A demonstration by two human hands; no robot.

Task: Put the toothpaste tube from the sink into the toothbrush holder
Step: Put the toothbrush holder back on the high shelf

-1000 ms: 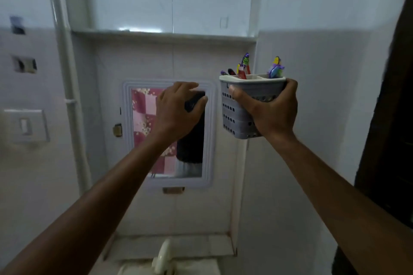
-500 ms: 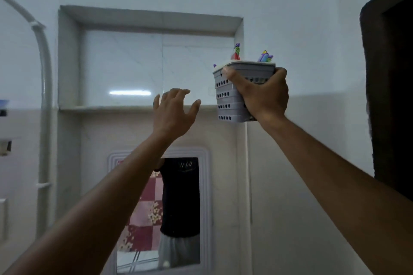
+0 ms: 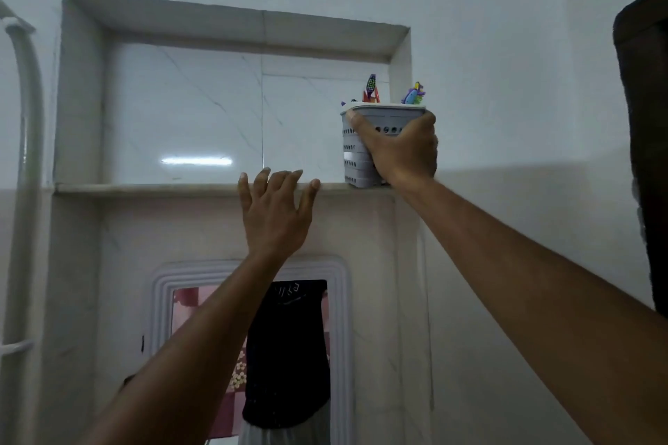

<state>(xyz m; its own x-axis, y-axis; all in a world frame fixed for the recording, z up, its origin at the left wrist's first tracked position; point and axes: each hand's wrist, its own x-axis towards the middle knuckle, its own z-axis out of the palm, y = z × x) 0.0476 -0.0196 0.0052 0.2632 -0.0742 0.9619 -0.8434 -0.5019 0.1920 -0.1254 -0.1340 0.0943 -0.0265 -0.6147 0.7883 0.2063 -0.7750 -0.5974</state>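
My right hand (image 3: 401, 152) grips the grey perforated toothbrush holder (image 3: 356, 155), which rests at the right end of the high wall niche's ledge (image 3: 144, 188). Colourful toothbrush heads (image 3: 371, 85) and a purple-blue one (image 3: 413, 95) stick up above its rim. A red tip beside the left brush may be the toothpaste tube; I cannot tell for sure. My left hand (image 3: 276, 215) is raised just under the ledge, fingers spread and empty.
A recessed marble niche (image 3: 224, 112) fills the wall above a white-framed mirror (image 3: 253, 354) that reflects a person in a dark shirt. A white pipe (image 3: 25, 155) runs down the left side. A dark door frame (image 3: 647, 155) stands at the right.
The view tilted upward and my right hand raised the holder from chest height onto the niche ledge. My left hand rose with it and opened its fingers.
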